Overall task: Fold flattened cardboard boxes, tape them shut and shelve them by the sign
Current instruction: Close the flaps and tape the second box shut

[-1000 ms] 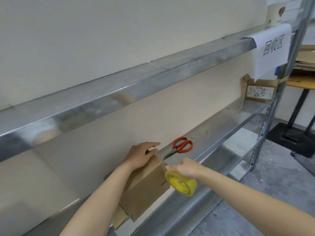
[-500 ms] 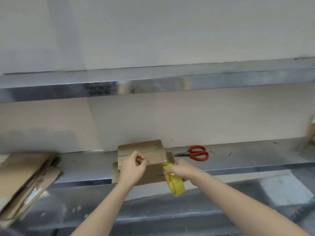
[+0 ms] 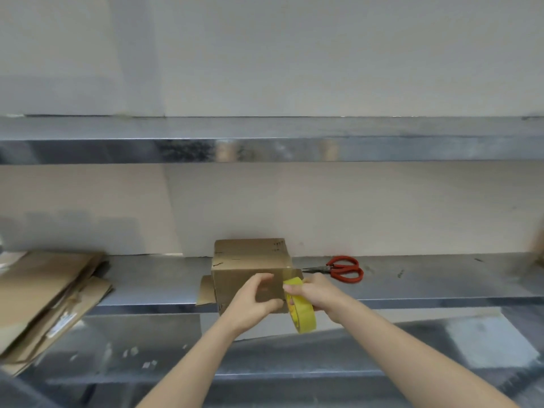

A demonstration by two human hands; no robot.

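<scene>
While the small cardboard box (image 3: 250,269) sits at the front lip of the metal shelf (image 3: 426,278), its near face hanging slightly past the edge, the person works on it with both hands. The left hand (image 3: 254,301) is curled against that near face, thumb high and fingers low, bracing the box. The right hand (image 3: 316,293) is closed around a yellow tape roll (image 3: 303,313) held just off the box's right corner, where a shiny strip seems to run onto the cardboard. The box looks light and fairly stiff along its creases, though the panels would likely dent under a hard squeeze, so I would take it across two opposite faces near the corners and not by the flaps. Its long axis runs left to right along the shelf, with the ends pointing sideways, and a loose flap juts from the left end. Red scissors (image 3: 343,269) lie just right of it, blades toward the box. Flattened cardboard (image 3: 44,295) is stacked well to the left.
</scene>
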